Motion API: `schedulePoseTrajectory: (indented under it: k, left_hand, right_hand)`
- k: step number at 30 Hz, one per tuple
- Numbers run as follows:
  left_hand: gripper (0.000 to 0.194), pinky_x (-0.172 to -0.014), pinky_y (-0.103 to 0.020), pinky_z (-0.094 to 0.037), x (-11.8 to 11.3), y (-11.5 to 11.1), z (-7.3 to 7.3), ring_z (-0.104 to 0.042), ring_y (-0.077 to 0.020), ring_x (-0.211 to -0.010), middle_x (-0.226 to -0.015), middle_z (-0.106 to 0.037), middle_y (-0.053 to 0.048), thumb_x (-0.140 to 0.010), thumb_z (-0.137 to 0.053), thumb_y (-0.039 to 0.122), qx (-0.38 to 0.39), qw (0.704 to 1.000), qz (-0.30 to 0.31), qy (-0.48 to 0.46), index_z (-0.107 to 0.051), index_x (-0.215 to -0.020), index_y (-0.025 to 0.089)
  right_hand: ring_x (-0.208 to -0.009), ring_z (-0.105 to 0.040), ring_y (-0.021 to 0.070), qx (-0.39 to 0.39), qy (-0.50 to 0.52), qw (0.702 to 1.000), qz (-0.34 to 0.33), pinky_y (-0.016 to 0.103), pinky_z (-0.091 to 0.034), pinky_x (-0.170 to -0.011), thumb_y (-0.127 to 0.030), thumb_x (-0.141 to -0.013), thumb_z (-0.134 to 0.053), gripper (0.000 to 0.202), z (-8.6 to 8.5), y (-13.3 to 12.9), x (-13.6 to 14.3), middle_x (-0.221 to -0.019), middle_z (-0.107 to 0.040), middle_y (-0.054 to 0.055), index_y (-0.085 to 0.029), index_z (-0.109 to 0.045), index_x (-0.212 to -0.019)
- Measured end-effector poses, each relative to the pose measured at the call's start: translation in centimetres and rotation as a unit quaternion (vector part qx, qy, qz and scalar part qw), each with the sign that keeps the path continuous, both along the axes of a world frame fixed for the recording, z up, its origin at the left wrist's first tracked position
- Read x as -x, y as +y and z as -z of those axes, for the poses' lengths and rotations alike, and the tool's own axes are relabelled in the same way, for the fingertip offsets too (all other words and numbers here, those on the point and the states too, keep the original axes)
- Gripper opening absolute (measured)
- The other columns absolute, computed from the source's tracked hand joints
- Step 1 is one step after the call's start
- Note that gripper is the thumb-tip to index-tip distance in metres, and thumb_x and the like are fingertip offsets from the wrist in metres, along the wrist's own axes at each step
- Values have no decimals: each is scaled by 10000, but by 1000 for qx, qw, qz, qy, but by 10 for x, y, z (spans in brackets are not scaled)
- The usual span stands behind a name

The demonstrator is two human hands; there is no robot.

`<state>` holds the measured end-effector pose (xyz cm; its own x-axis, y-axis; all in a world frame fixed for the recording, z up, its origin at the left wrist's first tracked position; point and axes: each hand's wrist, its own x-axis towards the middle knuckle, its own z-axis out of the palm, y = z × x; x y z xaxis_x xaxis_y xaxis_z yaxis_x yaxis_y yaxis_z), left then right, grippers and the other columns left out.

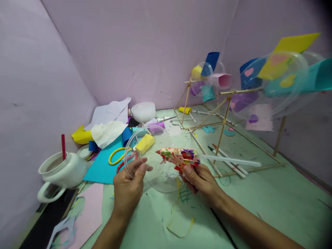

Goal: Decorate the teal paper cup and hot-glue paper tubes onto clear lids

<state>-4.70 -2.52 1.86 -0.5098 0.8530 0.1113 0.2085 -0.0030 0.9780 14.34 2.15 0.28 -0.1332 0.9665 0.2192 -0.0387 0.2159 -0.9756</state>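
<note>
A hot glue gun (171, 156) with a flowery pattern is in my right hand (198, 180), its fingers wrapped round the handle. The orange nozzle points left, and a long translucent glue stick (233, 160) sticks out of the back. My left hand (131, 181) pinches the rim of a clear round plastic lid (125, 157), held tilted up from the table. A yellow paper roll (145, 144) shows at the lid, just beyond my left fingertips; I cannot tell whether it is attached. Below the nozzle, a second clear disc (166, 189) lies on the table.
Two stick frames (224, 131) bearing clear wheels with coloured paper rolls stand on the right. Markers (230, 160) lie beneath the nearer one. On the left are yellow-handled scissors (114, 157), blue sheet (101, 169), paper scraps and a white teapot-like pot (64, 171). A black cord (223, 226) runs along the front.
</note>
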Motion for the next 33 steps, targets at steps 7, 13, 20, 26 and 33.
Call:
schedulePoseTrajectory:
  k: [7,13,20,26,33]
  left_hand:
    - [289,-316,-205,-303,-4,-1,-4,-409,-60,-334,-698,-729,-28,-711,-657,397,-6,1000,-4,29,-703,-893,177]
    - [232,-510,-255,-514,-6,-1,-4,-653,-172,-579,-722,-745,-51,-705,-662,367,-13,998,-11,64,-733,-842,194]
    - [206,-615,-285,-559,-6,-1,-2,-704,-199,-644,-654,-742,-21,-721,-648,317,-40,990,3,134,-736,-863,196]
    - [165,-627,-262,-564,-7,-2,-2,-711,-188,-645,-653,-743,-16,-725,-645,285,-76,984,-4,164,-736,-829,195]
    - [157,-583,-246,-567,-9,-2,-2,-715,-190,-635,-690,-751,-29,-734,-628,253,-93,976,2,195,-745,-817,189]
  right_hand:
    - [-464,-557,176,9,-44,994,-97,255,-431,-454,-457,-740,-648,333,-4,0,-2,-351,-490,-34,-229,-624,-498]
    - [-536,-580,199,-32,-95,990,-94,280,-454,-552,-440,-801,-574,378,-8,0,0,-373,-486,-25,-235,-584,-484]
    - [-662,-617,217,-141,-188,971,-51,297,-465,-621,-377,-884,-464,299,-1,-3,2,-736,-684,51,-190,-694,-916]
    - [-619,-610,206,-159,-190,968,-44,279,-451,-568,-372,-904,-448,294,5,-4,2,-724,-684,39,-211,-686,-964]
    - [-681,-638,227,-161,-186,968,-42,292,-475,-620,-388,-905,-449,299,5,-4,4,-731,-681,45,-205,-685,-886]
